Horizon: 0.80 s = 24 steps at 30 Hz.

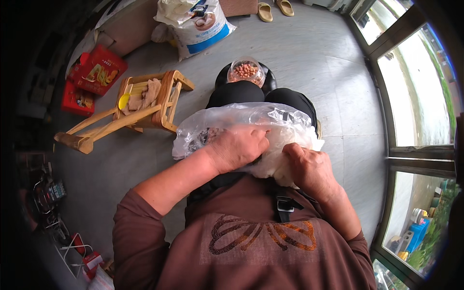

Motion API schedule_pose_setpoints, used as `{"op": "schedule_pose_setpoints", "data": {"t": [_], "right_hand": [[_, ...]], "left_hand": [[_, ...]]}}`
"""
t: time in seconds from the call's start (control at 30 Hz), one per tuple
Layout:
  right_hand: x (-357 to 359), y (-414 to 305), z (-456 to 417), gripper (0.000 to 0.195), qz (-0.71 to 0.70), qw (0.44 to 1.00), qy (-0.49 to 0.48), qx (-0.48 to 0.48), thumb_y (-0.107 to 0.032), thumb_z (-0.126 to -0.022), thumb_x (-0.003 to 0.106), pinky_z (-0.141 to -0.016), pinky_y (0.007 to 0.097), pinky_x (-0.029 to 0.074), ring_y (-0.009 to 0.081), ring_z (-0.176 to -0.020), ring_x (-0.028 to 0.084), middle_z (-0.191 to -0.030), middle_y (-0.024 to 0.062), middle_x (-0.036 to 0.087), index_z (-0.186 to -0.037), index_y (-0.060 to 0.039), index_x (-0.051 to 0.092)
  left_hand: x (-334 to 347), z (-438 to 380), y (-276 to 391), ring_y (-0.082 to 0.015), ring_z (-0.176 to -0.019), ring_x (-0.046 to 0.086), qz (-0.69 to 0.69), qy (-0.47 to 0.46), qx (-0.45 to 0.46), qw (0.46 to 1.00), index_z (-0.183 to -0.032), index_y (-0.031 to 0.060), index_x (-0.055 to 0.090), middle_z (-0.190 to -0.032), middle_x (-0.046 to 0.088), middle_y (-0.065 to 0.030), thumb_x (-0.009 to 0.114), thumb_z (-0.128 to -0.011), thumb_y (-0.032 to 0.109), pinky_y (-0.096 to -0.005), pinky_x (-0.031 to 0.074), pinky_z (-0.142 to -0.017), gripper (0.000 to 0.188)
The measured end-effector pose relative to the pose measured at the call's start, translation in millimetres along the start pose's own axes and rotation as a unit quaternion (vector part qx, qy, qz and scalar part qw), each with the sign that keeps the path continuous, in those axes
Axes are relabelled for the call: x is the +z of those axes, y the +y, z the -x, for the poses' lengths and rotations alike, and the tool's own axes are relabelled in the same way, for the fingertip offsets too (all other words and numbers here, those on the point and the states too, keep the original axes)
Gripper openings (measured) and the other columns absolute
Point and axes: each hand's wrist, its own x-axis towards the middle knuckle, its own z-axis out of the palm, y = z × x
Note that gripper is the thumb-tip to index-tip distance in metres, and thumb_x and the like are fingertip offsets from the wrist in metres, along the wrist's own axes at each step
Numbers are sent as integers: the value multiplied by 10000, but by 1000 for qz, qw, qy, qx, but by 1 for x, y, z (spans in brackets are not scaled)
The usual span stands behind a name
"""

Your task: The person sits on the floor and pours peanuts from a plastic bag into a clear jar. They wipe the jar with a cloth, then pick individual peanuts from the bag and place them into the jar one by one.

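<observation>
Across my lap lies a clear plastic bag point(203, 121), its near side bunched into whitish folds. My right hand point(311, 168) grips those folds with curled fingers. My left hand point(241, 145) is bent over the middle of the bag, fingers curled at its plastic; the fingertips are partly hidden. Some pinkish-brown contents show dimly through the plastic beside the left wrist. Beyond my knees stands a clear jar point(246, 72) holding reddish shelled peanuts point(245, 70). It rests on a round glossy black surface point(270, 78).
To the left is a wooden chair point(168, 98) bearing a brown cloth point(150, 92) and a yellow round object point(124, 101). Red boxes point(101, 69) sit behind it. A large white sack point(203, 32) and beige slippers point(265, 12) are ahead. Glazed doors point(417, 152) line the right.
</observation>
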Motion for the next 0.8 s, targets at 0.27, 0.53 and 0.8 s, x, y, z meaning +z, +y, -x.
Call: {"op": "schedule_pose_setpoints", "data": {"t": [0.27, 0.53, 0.8], "right_hand": [[4, 2, 1, 175, -5, 1000, 10, 8, -75, -928, 679, -661, 474, 578, 362, -760, 740, -832, 135, 742, -1098, -111, 661], [1, 3, 0, 186, -45, 999, 19, 10, -43, -916, 688, -682, 464, 588, 385, -778, 739, -845, 159, 741, -1095, -92, 680], [-3, -3, -2, 180, -78, 996, 28, 21, 1, -947, 669, -712, 433, 592, 369, -790, 748, -873, 168, 743, -1112, -67, 694]], "left_hand": [[-2, 7, -3, -108, -661, 518, 736, 150, -362, 552, -991, 61, 716, -888, 639, -14, 642, -1048, 221, -251, 422, -550, 185], [-13, 27, -6, -404, -1193, 690, 924, 234, -285, 103, -1309, -11, 712, -1368, 705, -219, 528, -1040, 261, -408, 611, -836, 425], [-30, 19, 14, -507, -1503, 433, 953, 226, -183, 86, -1494, -16, 580, -1576, 536, -252, 497, -1051, 290, -613, 439, -1203, 545]]}}
